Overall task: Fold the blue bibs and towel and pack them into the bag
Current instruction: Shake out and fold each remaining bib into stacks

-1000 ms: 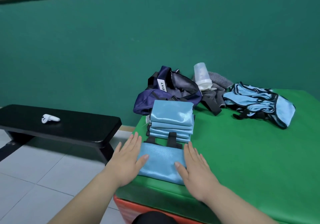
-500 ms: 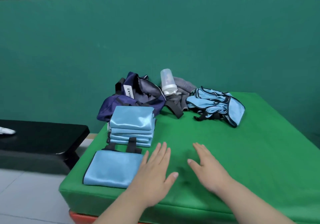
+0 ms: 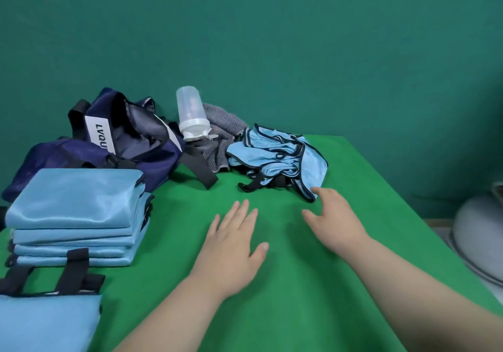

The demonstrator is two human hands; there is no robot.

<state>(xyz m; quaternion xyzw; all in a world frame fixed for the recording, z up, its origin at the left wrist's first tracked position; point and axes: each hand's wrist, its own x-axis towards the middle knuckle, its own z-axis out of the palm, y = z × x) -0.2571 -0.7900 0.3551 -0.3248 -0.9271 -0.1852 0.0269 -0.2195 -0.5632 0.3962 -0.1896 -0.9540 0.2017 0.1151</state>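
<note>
Fingers (image 3: 239,215) of the left hand (image 3: 231,248) lay straight and released over the surface (image 3: 299,297). Left of them sat the folded stack (image 3: 76,210); behind it the bag (image 3: 136,145) gaped, contents unseen. The right hand (image 3: 334,223), loose and empty, hovered at the edge of the unfolded bibs (image 3: 277,161): grasping one to fold seemed next.

- bench cover (image 3: 313,283): bright green
- folded bibs (image 3: 73,210): light blue, with black straps
- unfolded bibs (image 3: 280,161): light blue, edged in black
- bag (image 3: 130,145): navy, with a white label in black letters
- towel (image 3: 220,134): grey, finely striped
- bottle (image 3: 190,115): clear, white cap
- wall (image 3: 272,38): dark teal green
</note>
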